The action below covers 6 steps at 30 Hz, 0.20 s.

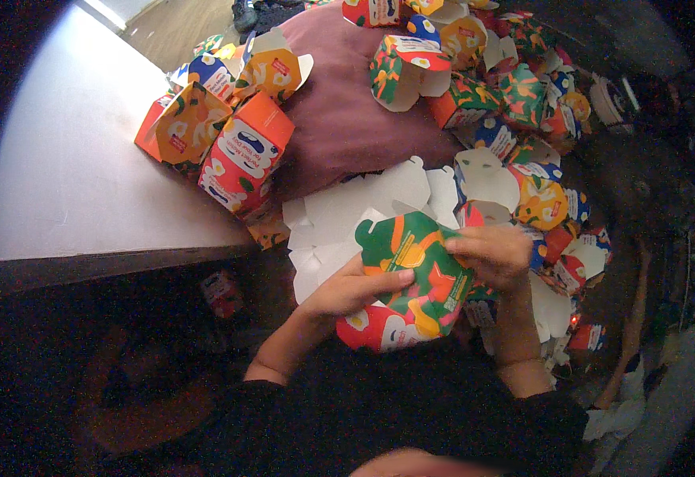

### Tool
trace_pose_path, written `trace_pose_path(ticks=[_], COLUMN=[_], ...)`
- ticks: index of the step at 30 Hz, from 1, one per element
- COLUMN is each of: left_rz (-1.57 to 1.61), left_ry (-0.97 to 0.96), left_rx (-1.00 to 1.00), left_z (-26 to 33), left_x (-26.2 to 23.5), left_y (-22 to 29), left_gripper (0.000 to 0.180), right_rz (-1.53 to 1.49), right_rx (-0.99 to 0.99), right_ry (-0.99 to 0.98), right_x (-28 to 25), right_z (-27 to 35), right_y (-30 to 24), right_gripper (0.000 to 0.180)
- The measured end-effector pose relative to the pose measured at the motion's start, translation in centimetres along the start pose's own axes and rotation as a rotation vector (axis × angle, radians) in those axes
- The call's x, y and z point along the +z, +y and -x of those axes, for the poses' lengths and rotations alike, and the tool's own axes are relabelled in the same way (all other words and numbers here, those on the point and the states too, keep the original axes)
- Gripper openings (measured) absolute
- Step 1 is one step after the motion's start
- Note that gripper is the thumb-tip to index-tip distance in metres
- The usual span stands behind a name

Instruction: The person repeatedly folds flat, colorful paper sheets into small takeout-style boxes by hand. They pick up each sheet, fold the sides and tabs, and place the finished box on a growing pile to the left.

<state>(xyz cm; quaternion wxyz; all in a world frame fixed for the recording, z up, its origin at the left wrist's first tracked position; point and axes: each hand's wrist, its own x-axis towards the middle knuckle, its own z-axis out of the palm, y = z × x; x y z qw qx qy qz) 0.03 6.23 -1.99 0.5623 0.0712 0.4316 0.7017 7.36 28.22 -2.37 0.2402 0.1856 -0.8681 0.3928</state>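
Close in front of my body is a printed cardboard box (421,269), its green panel with orange and red shapes turned up and a red-and-white panel at its near side. My left hand (341,292) grips the left side, thumb lying across the green panel and fingers hidden beneath. At the upper right edge my right hand (495,253) has its fingers curled against the cardboard; the fingertips are partly hidden. Just beyond the box lie several unfolded white cardboard blanks (371,199), partly covered by it and by my left hand.
Folded boxes (244,151) in red, orange and yellow stand at the left beside a white tabletop (77,167). A maroon cloth surface (347,111) stretches behind the blanks. A large heap of similar boxes (542,203) runs along the right side.
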Motion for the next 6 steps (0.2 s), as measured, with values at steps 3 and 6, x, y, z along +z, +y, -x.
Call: trace_pose_path(ticks=[3,6], left_rz=[-0.012,-0.093], left_ry=[-0.024,0.011], left_rx=[-0.011,0.042], left_z=[0.4,0.6], left_x=[-0.2,-0.7], left_y=[-0.1,-0.2], left_gripper=[0.037,0.042], right_rz=[0.056,0.23], right_rx=[-0.082,0.002], right_ry=[0.015,-0.079], right_x=[-0.1,1.4], right_z=[-0.4,-0.9], right_y=[-0.2,-1.2], right_gripper=[0.028,0.035])
